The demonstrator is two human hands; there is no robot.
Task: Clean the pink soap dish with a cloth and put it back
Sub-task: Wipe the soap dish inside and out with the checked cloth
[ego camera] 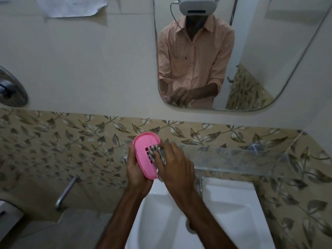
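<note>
Pink soap dish (143, 150) gripped in the left hand (137, 174); at its three o'clock the right hand (176, 168) pinches a striped cloth (159, 151), best pressed firmly along the slots (148, 152).

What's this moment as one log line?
step: wiping | left hand: holds pink soap dish | right hand: presses cloth on it | above sink

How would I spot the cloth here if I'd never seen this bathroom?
Start at the white sink; just above it two hands meet. The right hand grips a small cloth against the pink soap dish held by the left hand. It alone is grey-striped fabric.
</note>
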